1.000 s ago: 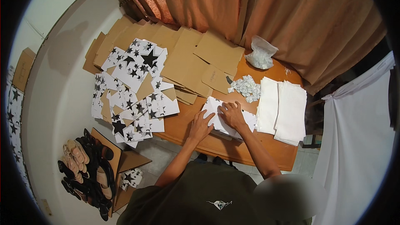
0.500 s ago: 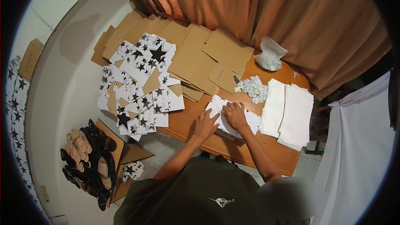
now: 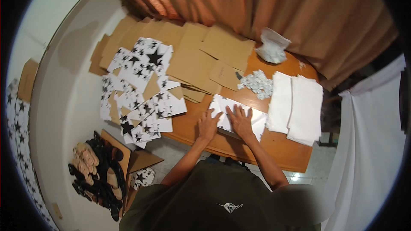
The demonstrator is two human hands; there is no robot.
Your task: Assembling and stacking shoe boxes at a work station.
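Note:
In front of me on the wooden table lies a white shoebox-like box [image 3: 257, 122] with a few dark star marks along its edges. My right hand [image 3: 240, 122] rests palm down on its top, fingers spread. At the box's left end, my left hand [image 3: 208, 125] lies with its fingers apart and fingertips on the top and near corner. Neither hand grips anything. Whether the white top is a lid or loose paper I cannot tell. Just beyond the box is a heap of small white packets [image 3: 258, 84].
White paper sheets [image 3: 305, 107] lie in stacks on the right. Flat brown cardboard [image 3: 195, 55] and star-printed white cardboard pieces [image 3: 145, 75] cover the far left. A clear plastic bag [image 3: 273, 48] stands near the curtain [image 3: 325, 21]. Shoes [image 3: 96, 167] are piled at lower left.
My hands stay on the box; the right hand's fingers are now spread flatter over its top. The whole view has shifted slightly.

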